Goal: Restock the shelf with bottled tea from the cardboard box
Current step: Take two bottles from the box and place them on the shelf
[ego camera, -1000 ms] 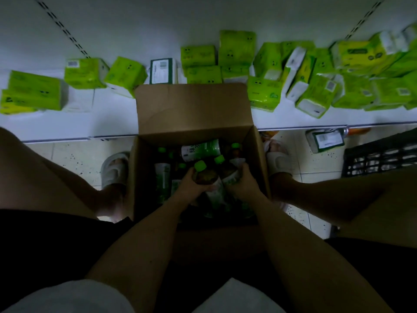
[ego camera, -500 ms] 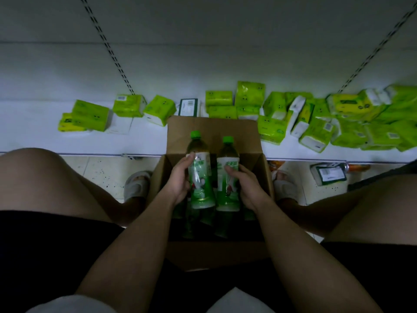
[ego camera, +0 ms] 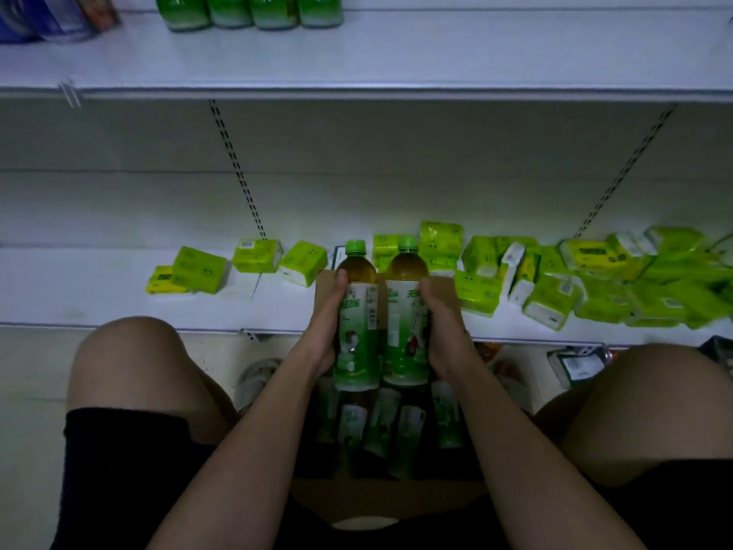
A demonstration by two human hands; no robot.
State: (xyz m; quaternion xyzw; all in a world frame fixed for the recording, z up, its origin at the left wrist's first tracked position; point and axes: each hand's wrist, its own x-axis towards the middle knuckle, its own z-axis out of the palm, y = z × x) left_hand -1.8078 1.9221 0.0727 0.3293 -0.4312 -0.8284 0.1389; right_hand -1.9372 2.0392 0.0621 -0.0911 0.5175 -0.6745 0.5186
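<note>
Two upright tea bottles with green caps and green-white labels hang side by side above the cardboard box (ego camera: 448, 289). My left hand (ego camera: 325, 327) grips the left bottle (ego camera: 357, 323) from its left side. My right hand (ego camera: 442, 331) grips the right bottle (ego camera: 404, 319) from its right side. Several more tea bottles (ego camera: 380, 426) lie dark inside the box between my knees. On the upper shelf (ego camera: 436, 61) stands a row of tea bottles (ego camera: 250, 9), cut off by the top edge.
Green tissue packs (ego camera: 555, 279) lie scattered along the lower shelf (ego camera: 79, 287), mostly right of the box. Blue packages (ego camera: 47, 17) stand at the upper shelf's left end. My bare knees flank the box. A boxed item (ego camera: 575, 367) lies on the floor at right.
Both hands lifted a bottle each out of the box and raised them higher. My view tilted upward, so the upper shelf with its bottle row came into sight.
</note>
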